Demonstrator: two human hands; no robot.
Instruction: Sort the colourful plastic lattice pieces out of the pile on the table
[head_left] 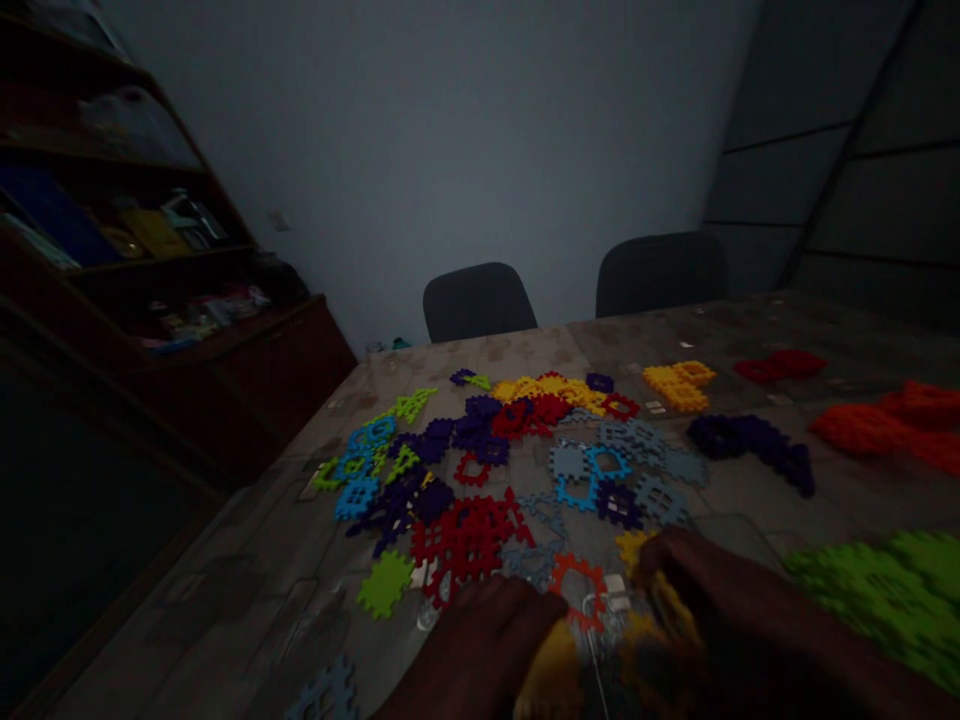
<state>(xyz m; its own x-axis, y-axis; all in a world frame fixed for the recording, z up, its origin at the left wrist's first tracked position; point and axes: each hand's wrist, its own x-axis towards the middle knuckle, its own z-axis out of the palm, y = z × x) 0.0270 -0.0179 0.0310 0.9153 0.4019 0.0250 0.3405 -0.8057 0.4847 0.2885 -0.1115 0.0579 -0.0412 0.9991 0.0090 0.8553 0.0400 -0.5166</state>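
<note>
Where hands [600,640] blur, yellow pieces [555,680] indistinct

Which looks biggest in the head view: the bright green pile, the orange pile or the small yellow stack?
1. Bright green pile, though it lies nearest the camera.
2. Orange pile.
3. Small yellow stack, farthest, so unsure.

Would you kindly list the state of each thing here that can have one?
left hand: on a yellow piece, grip unclear
right hand: blurred, on yellow pieces
loose puzzle pieces: scattered flat on table
green pile: sorted apart
two chairs: unoccupied
</note>
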